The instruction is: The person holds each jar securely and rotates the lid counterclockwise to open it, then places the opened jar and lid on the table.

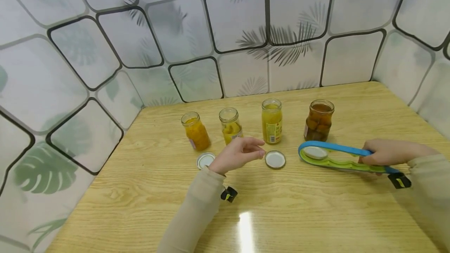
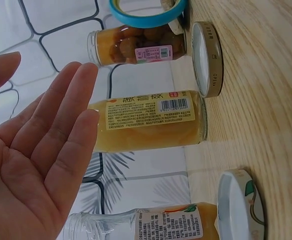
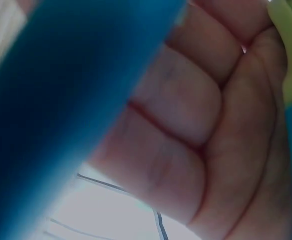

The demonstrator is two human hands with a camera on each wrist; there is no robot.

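Note:
My right hand grips a blue and green jar opener; in the right wrist view the curled fingers lie between its two arms. A jar lid sits inside the opener's far loop, in front of the jar of dark fruit. My left hand, fingers loosely extended and holding nothing, hovers over the table. Near it stand an uncapped jar of yellow fruit and a taller uncapped yellow jar. One lid lies beyond its fingertips, another lies left of its wrist.
An uncapped jar of orange fruit stands at the left end of the row. The wooden table meets a patterned wall covering at the back and sides.

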